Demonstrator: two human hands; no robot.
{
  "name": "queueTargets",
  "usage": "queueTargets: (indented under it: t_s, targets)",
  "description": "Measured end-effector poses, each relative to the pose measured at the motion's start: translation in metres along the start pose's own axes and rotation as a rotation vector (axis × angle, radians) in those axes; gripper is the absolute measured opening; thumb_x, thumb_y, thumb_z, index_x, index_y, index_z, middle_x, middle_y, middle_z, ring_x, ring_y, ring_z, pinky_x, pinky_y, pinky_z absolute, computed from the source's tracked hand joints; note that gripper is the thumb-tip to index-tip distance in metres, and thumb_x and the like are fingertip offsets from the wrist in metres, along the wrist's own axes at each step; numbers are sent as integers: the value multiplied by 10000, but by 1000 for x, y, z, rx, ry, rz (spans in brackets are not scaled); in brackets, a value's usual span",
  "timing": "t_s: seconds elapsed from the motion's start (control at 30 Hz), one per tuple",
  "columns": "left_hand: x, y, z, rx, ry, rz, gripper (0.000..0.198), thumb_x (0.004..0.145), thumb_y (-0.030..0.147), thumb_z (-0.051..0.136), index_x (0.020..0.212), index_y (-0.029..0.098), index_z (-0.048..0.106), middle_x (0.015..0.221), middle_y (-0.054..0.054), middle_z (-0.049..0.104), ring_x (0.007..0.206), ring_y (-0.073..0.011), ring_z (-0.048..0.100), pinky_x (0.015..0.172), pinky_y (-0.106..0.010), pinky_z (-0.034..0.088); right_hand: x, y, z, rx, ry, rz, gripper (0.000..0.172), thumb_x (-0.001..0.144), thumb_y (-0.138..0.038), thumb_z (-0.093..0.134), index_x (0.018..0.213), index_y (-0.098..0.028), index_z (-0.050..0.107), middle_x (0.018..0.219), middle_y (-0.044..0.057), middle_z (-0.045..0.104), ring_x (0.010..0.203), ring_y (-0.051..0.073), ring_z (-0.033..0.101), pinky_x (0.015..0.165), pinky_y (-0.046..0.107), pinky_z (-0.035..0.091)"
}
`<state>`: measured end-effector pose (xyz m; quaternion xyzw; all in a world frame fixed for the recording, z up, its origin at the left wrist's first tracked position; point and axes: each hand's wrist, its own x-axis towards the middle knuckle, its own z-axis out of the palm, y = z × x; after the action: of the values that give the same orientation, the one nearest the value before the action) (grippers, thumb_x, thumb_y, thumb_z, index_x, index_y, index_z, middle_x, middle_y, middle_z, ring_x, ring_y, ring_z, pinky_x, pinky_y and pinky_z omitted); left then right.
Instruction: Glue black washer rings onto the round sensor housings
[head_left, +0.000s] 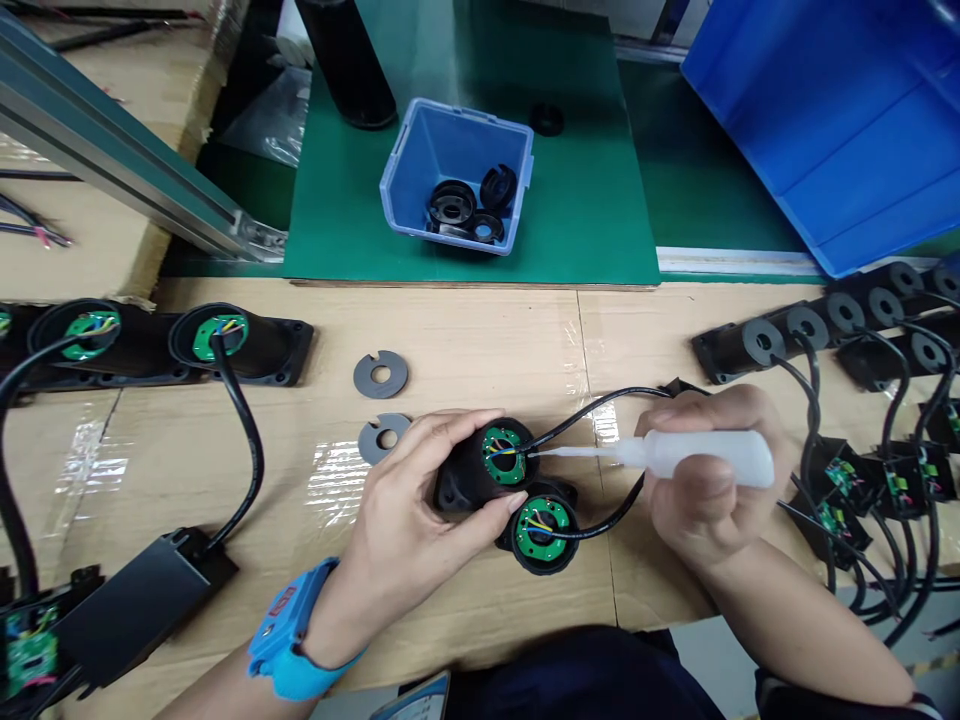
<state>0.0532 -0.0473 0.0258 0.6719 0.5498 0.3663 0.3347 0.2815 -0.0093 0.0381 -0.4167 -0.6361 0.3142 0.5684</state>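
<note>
My left hand (409,500) grips a black round housing (480,470) with a green circuit board (504,455) in its open face. My right hand (705,480) is closed round a white squeeze bottle (709,455). The bottle's thin nozzle points left and its tip touches the edge of that green board. A second black housing with a green board (541,525) lies on the table just below the first. Black cables (600,405) run from both housings to the right.
Two grey slotted washers (381,375) lie left of my hands. A blue bin (457,175) with black rings stands on the green mat. Cabled housings lie at the far left (217,340) and in a row at the right (806,325). A big blue crate (840,110) stands at the back right.
</note>
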Motion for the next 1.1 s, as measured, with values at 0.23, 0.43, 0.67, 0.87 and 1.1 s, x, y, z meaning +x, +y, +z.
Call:
queueTargets:
  t_s: [0.23,0.43,0.67,0.87,1.1]
  targets:
    - [-3,-17,11,-229,-25,-112,579,862,329,794,1380,340,535,1449,-25,601,1388,-262,531,1211,-452,415,13,-1,17,103,-9,133,275,946,-501,715,927,-230,675,732,-12,572,521,114,499,425,275,379]
    - [-3,-21,16,-326,-33,-166,576,861,319,800,1368,369,532,1491,-15,571,1403,-254,518,1197,-442,442,25,-6,26,65,-161,132,268,940,-472,726,884,-223,646,747,-27,620,565,97,542,471,240,436]
    - [-2,-20,18,-364,-27,-179,588,852,287,810,1366,379,540,1492,-5,566,1412,-242,507,1185,-399,460,27,-7,28,164,-267,147,219,938,-409,742,912,-221,632,678,-63,603,476,76,489,448,226,414]
    - [-2,-19,18,-363,-27,-175,579,858,272,803,1366,369,543,1487,-13,565,1421,-249,495,1191,-414,453,27,-5,28,189,-262,134,214,945,-398,739,920,-214,631,703,-60,619,523,71,532,489,208,449]
    - [-2,-17,18,-345,-35,-168,589,860,262,801,1378,363,539,1486,-16,570,1421,-235,495,1194,-395,446,27,-3,30,140,-210,103,227,952,-413,727,903,-217,624,753,-48,644,552,71,548,488,208,444]
